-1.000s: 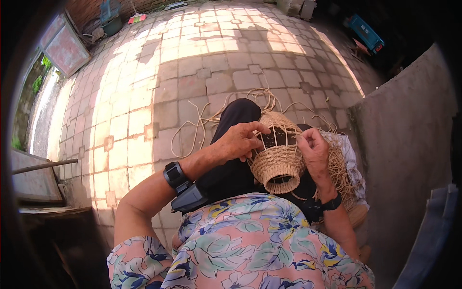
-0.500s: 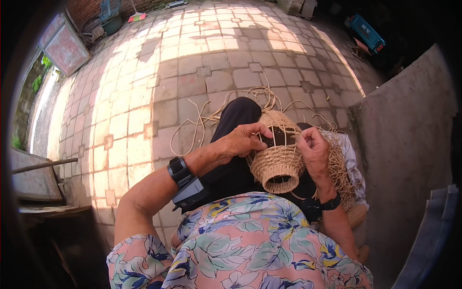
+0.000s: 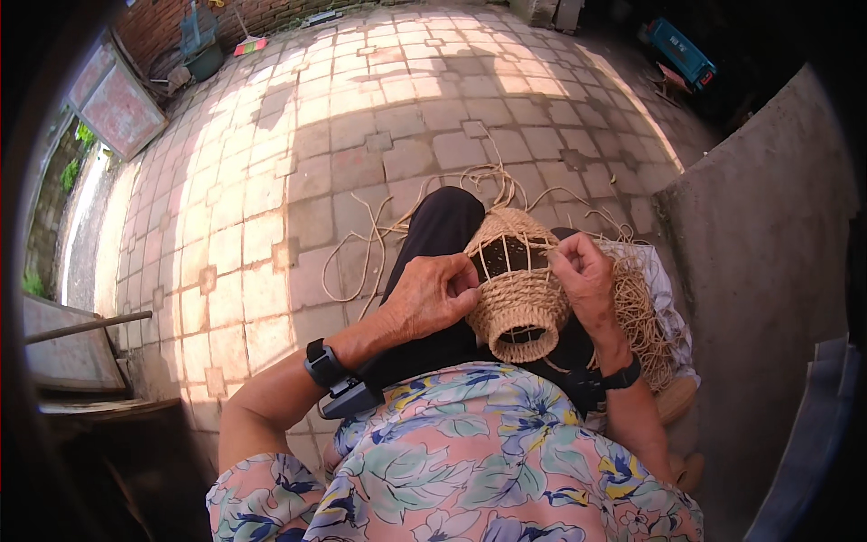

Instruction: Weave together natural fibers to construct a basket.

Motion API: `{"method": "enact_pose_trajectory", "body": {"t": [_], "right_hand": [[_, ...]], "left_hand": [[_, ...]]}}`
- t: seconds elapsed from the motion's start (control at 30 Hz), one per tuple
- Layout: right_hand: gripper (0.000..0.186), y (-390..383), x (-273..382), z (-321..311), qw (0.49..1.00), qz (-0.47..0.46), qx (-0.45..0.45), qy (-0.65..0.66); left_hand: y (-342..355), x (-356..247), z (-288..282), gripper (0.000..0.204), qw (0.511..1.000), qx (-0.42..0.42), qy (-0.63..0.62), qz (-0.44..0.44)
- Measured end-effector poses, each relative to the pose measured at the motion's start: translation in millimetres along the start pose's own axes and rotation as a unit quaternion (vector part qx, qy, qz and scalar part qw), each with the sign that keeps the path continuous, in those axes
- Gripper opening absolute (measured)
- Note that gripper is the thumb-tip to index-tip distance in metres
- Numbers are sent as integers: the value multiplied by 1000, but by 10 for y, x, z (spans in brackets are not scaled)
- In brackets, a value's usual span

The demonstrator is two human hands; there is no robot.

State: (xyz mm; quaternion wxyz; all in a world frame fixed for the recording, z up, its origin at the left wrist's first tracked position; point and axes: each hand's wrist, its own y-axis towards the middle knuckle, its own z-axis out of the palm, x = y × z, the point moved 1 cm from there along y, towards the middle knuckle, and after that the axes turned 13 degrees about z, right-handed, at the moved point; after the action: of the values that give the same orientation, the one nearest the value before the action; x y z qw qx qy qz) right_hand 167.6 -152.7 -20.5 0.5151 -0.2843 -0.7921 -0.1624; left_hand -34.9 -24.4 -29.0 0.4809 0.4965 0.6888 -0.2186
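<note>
A straw-coloured woven basket (image 3: 519, 301), narrow at its round mouth, lies across my lap with the mouth toward me. Around its middle is a gap where bare upright ribs show over a dark inside. My left hand (image 3: 435, 291) curls around the left side of the basket, thumb near the gap's edge and fingertips partly hidden. At the gap's right end, my right hand (image 3: 585, 278) pinches thumb and forefinger together on a strand of cord (image 3: 540, 246) that crosses the ribs.
A tangled heap of cord (image 3: 639, 307) lies on white cloth (image 3: 670, 312) beside my right leg. Loose cord ends (image 3: 366, 237) trail over the paving (image 3: 361, 163) ahead. A concrete wall (image 3: 763, 235) rises on the right, and a wooden stick (image 3: 90, 326) juts in at the left.
My left hand has drawn back from the ribs to the left side of the basket, leaving the gap more exposed. The right hand stays at the gap's right end.
</note>
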Motion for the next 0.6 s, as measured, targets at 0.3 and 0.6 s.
{"method": "enact_pose_trajectory", "body": {"t": [0.3, 0.6], "right_hand": [[13, 3, -1, -6, 1000, 7, 8, 19], [13, -49, 100, 14, 998, -45, -38, -28]], "left_hand": [[-13, -18, 67, 10, 986, -31, 118, 118], [-187, 210, 107, 7, 962, -77, -256, -62]]}}
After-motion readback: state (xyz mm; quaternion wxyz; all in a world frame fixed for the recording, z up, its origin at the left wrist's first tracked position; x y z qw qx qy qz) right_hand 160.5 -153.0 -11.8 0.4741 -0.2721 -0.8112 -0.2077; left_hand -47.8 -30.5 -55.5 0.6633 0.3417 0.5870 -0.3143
